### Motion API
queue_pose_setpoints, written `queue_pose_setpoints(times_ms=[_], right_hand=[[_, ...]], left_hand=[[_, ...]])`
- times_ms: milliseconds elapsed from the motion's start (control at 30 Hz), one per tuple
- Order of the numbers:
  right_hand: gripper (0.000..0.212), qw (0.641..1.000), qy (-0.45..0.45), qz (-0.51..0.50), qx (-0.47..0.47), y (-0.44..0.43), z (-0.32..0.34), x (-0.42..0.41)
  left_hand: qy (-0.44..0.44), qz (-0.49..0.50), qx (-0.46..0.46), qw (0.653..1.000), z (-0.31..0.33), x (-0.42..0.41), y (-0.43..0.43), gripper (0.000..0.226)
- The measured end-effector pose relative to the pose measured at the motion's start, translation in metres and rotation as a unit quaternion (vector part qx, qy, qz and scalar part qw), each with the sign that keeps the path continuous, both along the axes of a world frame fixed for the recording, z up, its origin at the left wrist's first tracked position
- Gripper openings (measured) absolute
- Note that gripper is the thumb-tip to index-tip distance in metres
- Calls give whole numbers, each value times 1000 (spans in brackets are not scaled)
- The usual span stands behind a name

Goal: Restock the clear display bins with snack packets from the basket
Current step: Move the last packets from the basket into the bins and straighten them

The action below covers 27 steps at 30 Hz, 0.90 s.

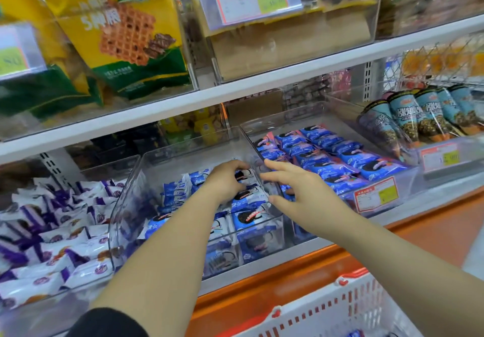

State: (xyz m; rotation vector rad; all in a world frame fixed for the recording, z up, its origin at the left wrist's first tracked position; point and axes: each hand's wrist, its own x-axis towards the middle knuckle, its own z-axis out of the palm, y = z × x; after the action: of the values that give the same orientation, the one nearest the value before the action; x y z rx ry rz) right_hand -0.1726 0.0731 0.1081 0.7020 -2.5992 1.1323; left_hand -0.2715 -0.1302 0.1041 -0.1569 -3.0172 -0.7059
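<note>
A clear display bin (125, 192) in the middle of the lower shelf holds blue-and-white cookie packets (251, 221). My left hand (227, 179) reaches into it from above, its fingers curled down onto the packets at the back right of the bin. My right hand (296, 184) hovers at the bin's right wall with its fingers spread and nothing in it. The white basket (340, 308) with red handles sits at the bottom right, with one blue packet (355, 333) showing at the frame's lower edge.
A bin of blue-and-pink cookie packets (337, 158) stands to the right, a bin of purple-and-white packets (52, 232) to the left, and cone snacks (419, 116) at far right. Yellow bags (117, 30) fill the shelf above. An orange ledge (288, 279) runs below the bins.
</note>
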Motion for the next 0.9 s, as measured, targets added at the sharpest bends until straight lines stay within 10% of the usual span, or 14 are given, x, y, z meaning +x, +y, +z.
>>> queue_pose_setpoints(times_ms=[367, 700, 900], right_hand=[[48, 1000, 8, 10, 11, 3, -1, -4], [16, 995, 83, -1, -52, 39, -21, 73], [24, 946, -150, 27, 286, 103, -121, 119]], left_hand=[[10, 10, -22, 1000, 10, 13, 8, 46], [251, -114, 14, 961, -10, 174, 56, 27], [49, -179, -119, 975, -108, 229, 95, 26]])
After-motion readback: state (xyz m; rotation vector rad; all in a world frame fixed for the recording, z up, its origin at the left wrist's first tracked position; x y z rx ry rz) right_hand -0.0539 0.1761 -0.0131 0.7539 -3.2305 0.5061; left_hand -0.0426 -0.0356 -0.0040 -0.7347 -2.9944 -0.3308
